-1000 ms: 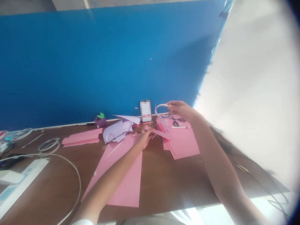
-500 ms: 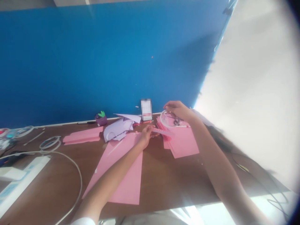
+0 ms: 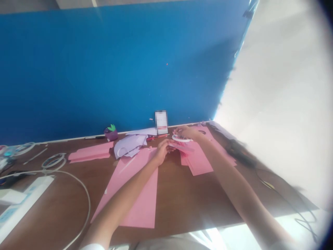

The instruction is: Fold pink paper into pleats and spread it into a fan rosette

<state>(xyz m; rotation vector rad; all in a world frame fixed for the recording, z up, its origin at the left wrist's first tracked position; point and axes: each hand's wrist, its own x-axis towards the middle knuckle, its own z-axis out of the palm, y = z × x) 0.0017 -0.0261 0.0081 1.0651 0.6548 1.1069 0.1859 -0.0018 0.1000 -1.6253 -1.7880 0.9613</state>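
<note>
My left hand [image 3: 162, 152] is closed on one end of a narrow folded pink paper strip [image 3: 185, 148], held above the table. My right hand [image 3: 187, 132] reaches over it, fingers bent down onto a thin white ring [image 3: 186, 140] that looks like a roll of tape. Ring and strip overlap in view; whether they touch I cannot tell. Beneath and to the right lie stacked pink paper sheets [image 3: 199, 162]. A dark scissors handle [image 3: 202, 132] shows partly behind my right wrist. Under my left forearm is a large pink sheet [image 3: 142, 194].
Crumpled lilac paper [image 3: 131, 144], folded pink paper [image 3: 91, 152] and a purple pot-shaped craft with green leaves [image 3: 111, 132] lie left. A phone-like object [image 3: 161, 121] stands against the blue partition [image 3: 117, 69]. A white power strip [image 3: 26, 198] and cable [image 3: 87, 191] are at left.
My right hand has come down and left with the white ring, from above the pink sheets to the strip. My left hand has stayed nearly in place, still holding the strip.
</note>
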